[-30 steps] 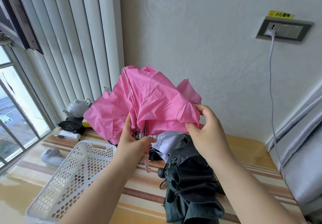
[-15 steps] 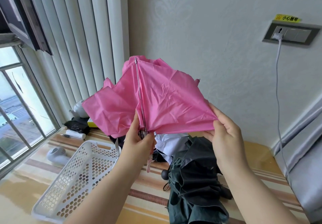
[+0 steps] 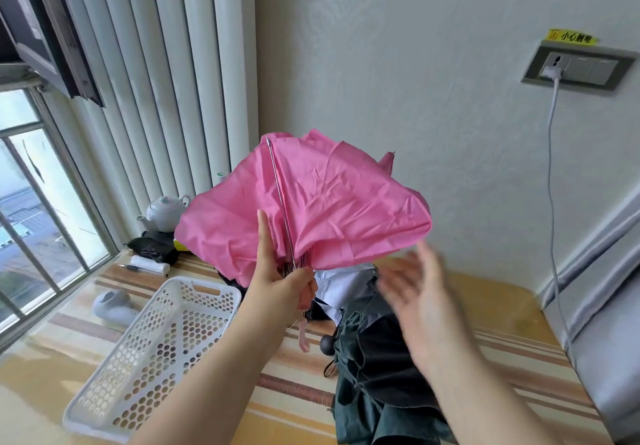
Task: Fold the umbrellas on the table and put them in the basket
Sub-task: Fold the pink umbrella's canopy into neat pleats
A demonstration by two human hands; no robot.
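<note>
Aloft over the striped desk (image 3: 502, 309): limp, light pink fabric umbrella (image 3: 332, 209), left hand (image 3: 280, 282) grip clamped at gathered ribs, right hand (image 3: 415, 292) loose, blurred, empty below the canopy; best taken by stiff ribs, not slippery cloth.

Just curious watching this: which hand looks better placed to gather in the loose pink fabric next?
The right hand, probably. It is open and free just below the pink umbrella canopy, while the left hand grips the stem.

Our left hand (image 3: 284, 280) raised, fingers curled in grip; our right hand (image 3: 414, 292) open, blurred, holding nothing.
</note>
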